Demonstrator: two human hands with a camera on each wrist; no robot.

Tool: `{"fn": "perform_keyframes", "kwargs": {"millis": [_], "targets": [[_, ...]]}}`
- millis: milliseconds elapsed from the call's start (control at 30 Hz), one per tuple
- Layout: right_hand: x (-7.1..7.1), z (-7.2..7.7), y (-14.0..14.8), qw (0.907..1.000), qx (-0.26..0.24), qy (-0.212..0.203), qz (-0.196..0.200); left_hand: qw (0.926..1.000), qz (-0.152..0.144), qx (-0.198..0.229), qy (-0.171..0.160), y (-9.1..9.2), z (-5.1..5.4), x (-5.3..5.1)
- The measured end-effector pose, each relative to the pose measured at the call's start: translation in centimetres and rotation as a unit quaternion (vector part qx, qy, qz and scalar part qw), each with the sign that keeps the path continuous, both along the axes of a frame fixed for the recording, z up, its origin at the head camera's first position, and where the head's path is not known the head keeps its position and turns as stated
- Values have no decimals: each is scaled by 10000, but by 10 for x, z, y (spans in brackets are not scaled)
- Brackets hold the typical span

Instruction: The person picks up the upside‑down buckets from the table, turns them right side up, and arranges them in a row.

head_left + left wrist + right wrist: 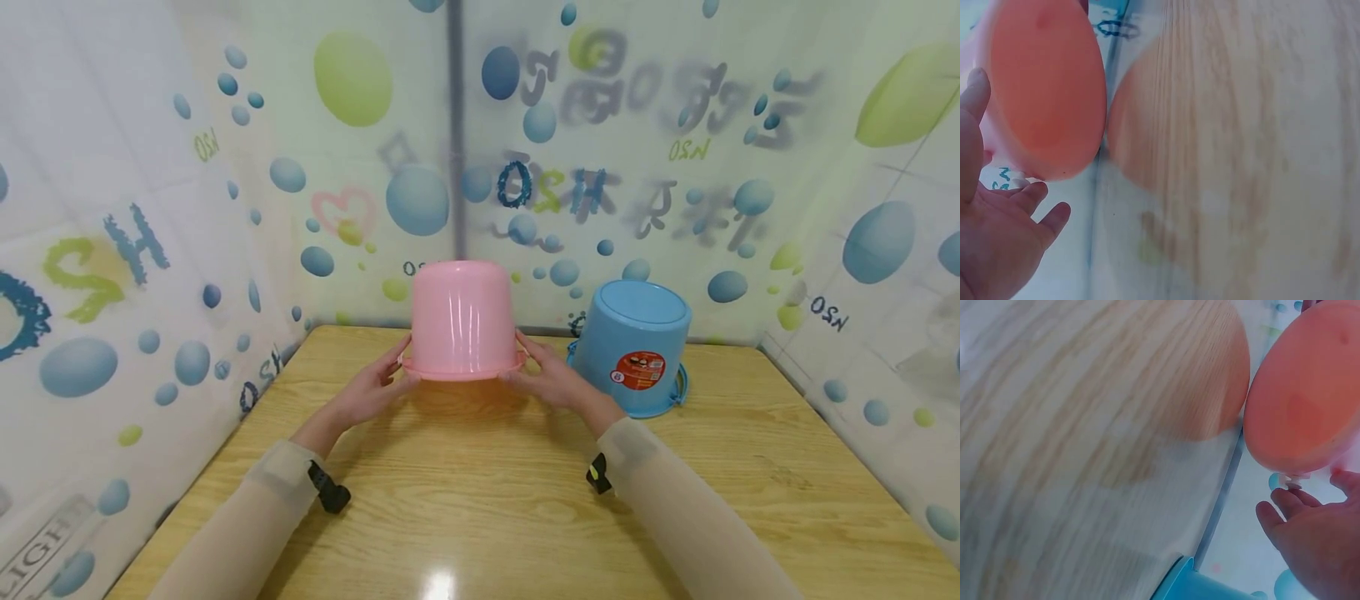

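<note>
A pink bucket (pixel 462 321) is held upside down above the wooden table, its rim lowest. My left hand (pixel 367 393) grips the left side of that rim, thumb at the front and fingers at the side; my right hand (pixel 558 382) grips the right side the same way. Both wrist views look up into the bucket's open mouth (pixel 1047 94) (pixel 1304 394), with the left hand (pixel 997 244) and the right hand (pixel 1319 534) at its edge. The far fingers are partly hidden.
An upside-down blue bucket (pixel 600 358) with a red label stands on the table (pixel 465 500) just beyond my right hand; part of it shows in the right wrist view (pixel 1200 586). Patterned curtains (pixel 352 79) hang behind the table and at both sides.
</note>
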State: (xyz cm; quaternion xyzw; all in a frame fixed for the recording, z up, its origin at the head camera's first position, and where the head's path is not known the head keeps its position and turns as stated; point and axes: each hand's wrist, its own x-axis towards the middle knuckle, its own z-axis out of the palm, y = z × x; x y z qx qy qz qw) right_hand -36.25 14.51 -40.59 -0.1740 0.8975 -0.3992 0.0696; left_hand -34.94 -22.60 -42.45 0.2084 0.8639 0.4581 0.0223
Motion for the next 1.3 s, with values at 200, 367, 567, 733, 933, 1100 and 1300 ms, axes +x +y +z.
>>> {"fn": "perform_keyframes", "kwargs": {"millis": [200, 367, 567, 733, 933, 1100, 1300], "targets": [[2, 2, -1, 9991, -290, 279, 138, 9996, 154, 221, 70, 1, 4, 4], [6, 7, -3, 9963, -573, 580, 284, 9982, 49, 578, 149, 3, 10, 8], [7, 9, -3, 9912, -959, 803, 428, 9969, -48, 660, 422, 5, 15, 10], [9, 12, -4, 9889, -1145, 846, 432, 9956, -22, 698, 625, 5, 21, 11], [10, 15, -7, 9817, -1602, 761, 688, 9933, -51, 965, 637, 6, 32, 13], [11, 17, -7, 9749, -1876, 864, 829, 9894, -66, 1074, 972, 6, 40, 13], [14, 25, -5, 9719, -2027, 896, 790, 9870, -58, 1089, 1179, 6, 50, 14]]}}
